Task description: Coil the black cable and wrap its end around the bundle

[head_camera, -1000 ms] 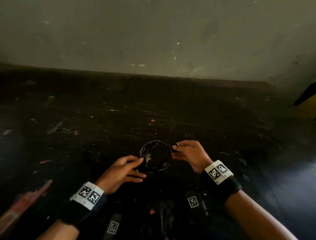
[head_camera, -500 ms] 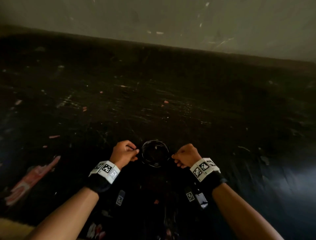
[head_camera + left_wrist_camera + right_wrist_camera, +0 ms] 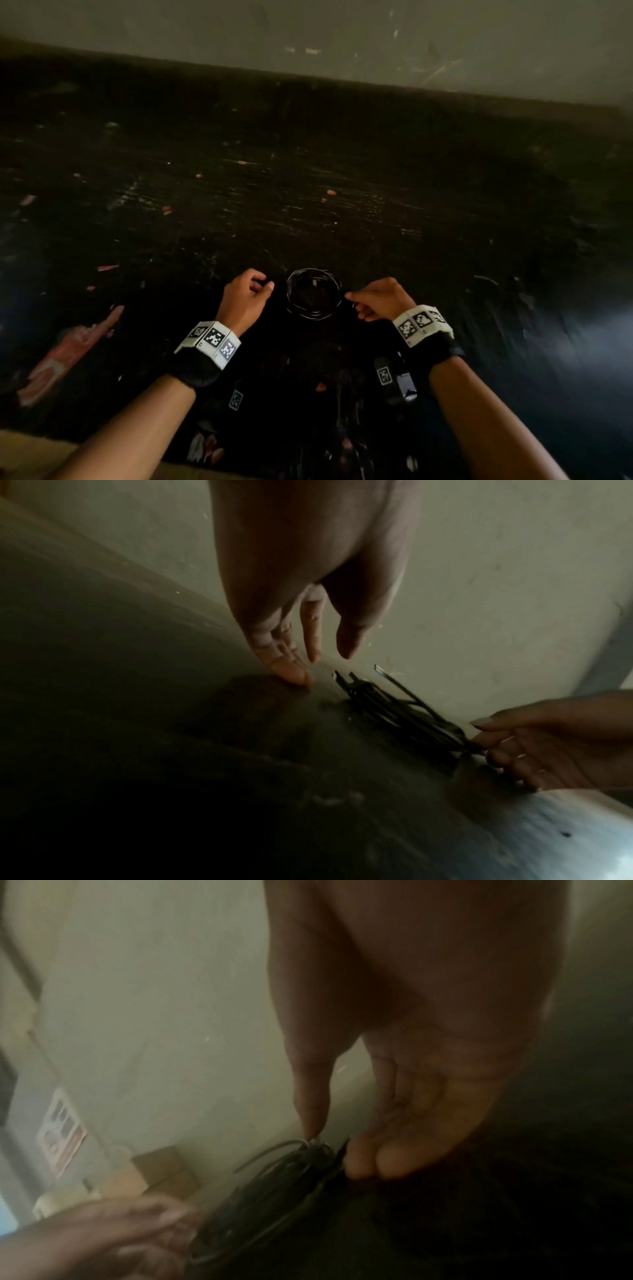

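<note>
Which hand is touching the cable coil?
The right hand: its fingertips meet the coil at its right edge. The left hand sits apart from the coil's left side, fingers loosely curled, holding nothing.

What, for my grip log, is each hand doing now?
Left hand: open, holding nothing.
Right hand: pinching the edge of the coiled black cable.

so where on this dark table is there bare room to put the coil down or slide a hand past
Free: the wide dark table between the coiled cable and the far wall, only small flecks there; also the glossy stretch right of the right hand. Crowded: the near edge between the forearms, where tagged devices sit, and the near left with a red wrapper. The left hand flanks the coil.
</note>
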